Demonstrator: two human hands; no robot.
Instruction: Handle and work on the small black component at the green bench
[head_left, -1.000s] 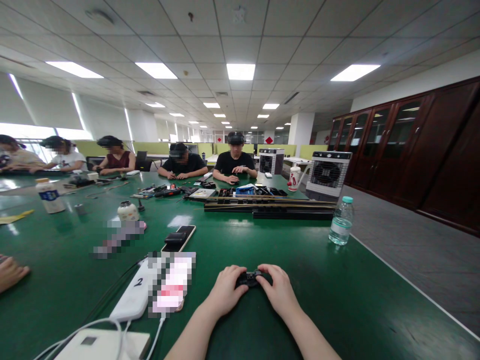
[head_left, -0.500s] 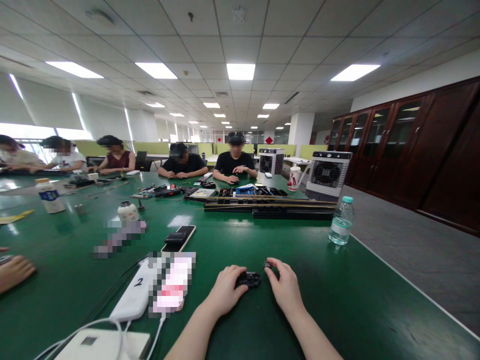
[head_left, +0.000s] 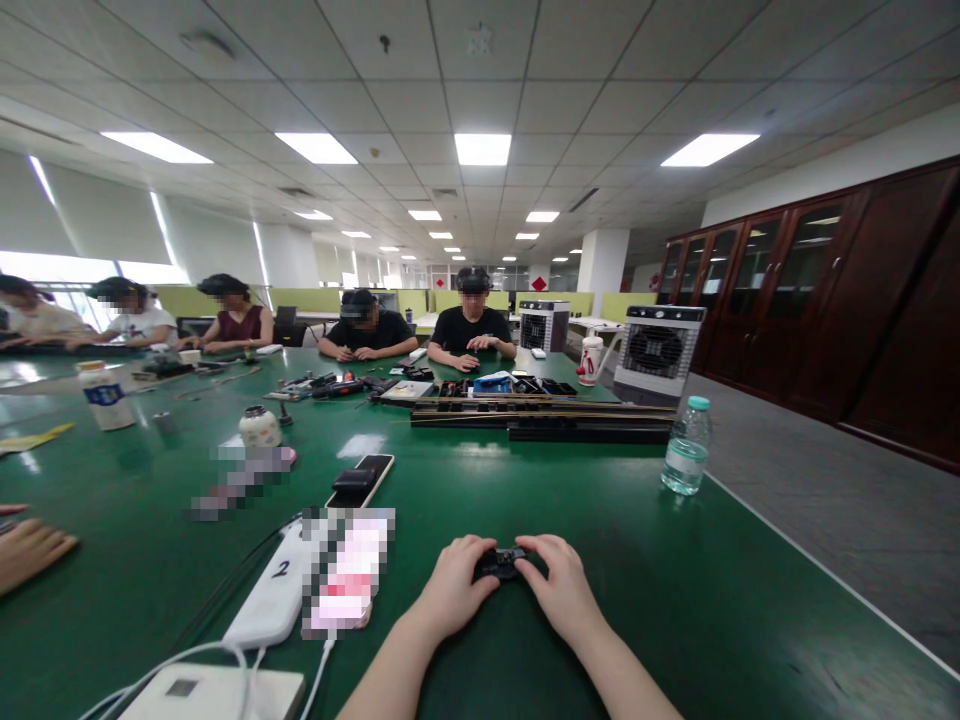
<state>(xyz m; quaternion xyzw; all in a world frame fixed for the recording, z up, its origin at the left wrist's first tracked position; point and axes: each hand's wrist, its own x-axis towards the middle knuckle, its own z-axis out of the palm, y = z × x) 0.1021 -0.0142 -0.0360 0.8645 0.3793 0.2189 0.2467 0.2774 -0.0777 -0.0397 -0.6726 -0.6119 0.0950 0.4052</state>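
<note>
A small black part (head_left: 499, 563) rests just above the green table (head_left: 675, 600) in front of me. My left hand (head_left: 454, 590) curls round its left end, fingers closed on it. My right hand (head_left: 559, 585) pinches its right end with thumb and fingers. Both forearms reach in from the bottom edge. What the part is exactly stays too small to tell.
A white power bank marked 2 (head_left: 274, 600), a white box with cables (head_left: 217, 695) and a phone (head_left: 360, 480) lie to my left. A water bottle (head_left: 686, 445) stands at right. Black rails (head_left: 540, 415) cross the middle. Several seated people work beyond; another person's hand (head_left: 30, 550) rests at left.
Half a second ago my right hand was lifted off the part, holding a tiny black piece; it has come back onto the part's right end. The left hand has kept its hold.
</note>
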